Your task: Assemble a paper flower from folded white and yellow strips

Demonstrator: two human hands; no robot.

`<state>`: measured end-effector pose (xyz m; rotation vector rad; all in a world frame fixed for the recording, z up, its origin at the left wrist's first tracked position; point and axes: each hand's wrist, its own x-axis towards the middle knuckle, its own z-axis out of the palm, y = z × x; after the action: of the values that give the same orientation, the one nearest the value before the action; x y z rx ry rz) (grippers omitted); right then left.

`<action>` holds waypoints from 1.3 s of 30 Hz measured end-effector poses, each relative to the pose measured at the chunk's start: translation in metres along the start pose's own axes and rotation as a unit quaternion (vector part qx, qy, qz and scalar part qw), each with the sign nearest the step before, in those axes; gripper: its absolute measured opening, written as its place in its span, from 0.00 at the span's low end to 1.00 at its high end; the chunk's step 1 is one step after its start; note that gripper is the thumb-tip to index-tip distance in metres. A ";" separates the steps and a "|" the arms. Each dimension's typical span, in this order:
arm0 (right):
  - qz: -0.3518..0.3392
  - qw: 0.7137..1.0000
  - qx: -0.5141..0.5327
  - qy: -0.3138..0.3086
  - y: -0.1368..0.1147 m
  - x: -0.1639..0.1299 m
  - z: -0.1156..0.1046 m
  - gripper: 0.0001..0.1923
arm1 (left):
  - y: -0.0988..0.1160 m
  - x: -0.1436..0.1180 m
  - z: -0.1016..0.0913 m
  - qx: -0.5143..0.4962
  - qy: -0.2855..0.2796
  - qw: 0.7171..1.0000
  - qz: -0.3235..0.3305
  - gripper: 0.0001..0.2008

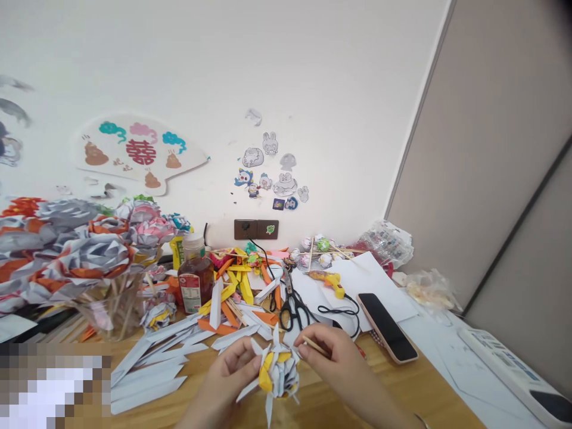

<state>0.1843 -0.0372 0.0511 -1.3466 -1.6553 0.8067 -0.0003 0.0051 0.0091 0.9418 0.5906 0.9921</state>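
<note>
A paper flower [285, 376] of white and yellow folded petals is held low in front of me, several white points sticking out around it. My left hand [235, 369] is closed on its left side, thumb against a petal. On the other side my right hand [328, 357] pinches a thin wooden stick [315, 344], its fingertips at the flower's upper right edge. Whether those fingertips also grip a petal, I cannot tell. Folded white paper strips [156, 363] lie left of my hands, and black-handled scissors [292, 307] lie just beyond.
Behind are orange and yellow paper pieces [241, 283], a bottle of dark liquid [193, 280] and a yellow glue gun [333, 282] with a black cord. A phone [388, 328] lies at right. Finished paper flowers [96, 256] crowd the left, above a clear container [117, 313] of sticks.
</note>
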 end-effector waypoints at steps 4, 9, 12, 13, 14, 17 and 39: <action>0.007 0.999 0.040 -0.014 0.000 0.000 -0.001 0.12 | 0.003 -0.005 0.002 -0.062 -0.005 0.998 0.007 0.11; -0.007 0.997 0.066 -0.029 0.009 0.001 -0.001 0.11 | 0.006 -0.008 0.003 -0.083 -0.022 0.996 -0.011 0.12; -0.017 0.996 0.079 -0.031 0.013 0.003 0.000 0.09 | 0.006 -0.008 0.004 -0.088 -0.026 0.996 -0.006 0.12; -0.016 0.996 0.087 -0.030 0.013 0.004 0.001 0.08 | 0.005 -0.008 0.004 -0.090 -0.027 0.996 -0.005 0.12; -0.012 0.995 0.096 -0.029 0.013 0.004 0.002 0.08 | 0.004 -0.008 0.003 -0.092 -0.030 0.995 -0.004 0.12; 0.000 0.994 0.108 -0.026 0.012 0.004 0.004 0.08 | -0.003 -0.006 0.001 -0.101 -0.037 0.994 -0.013 0.11; -0.173 0.981 0.076 -0.048 0.007 -0.002 0.001 0.22 | -0.004 0.002 -0.009 0.031 -0.075 0.995 0.066 0.07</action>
<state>0.1861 -0.0378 0.0443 -0.8923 -1.7993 0.7801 -0.0047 0.0091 0.0009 1.1118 0.4402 1.0157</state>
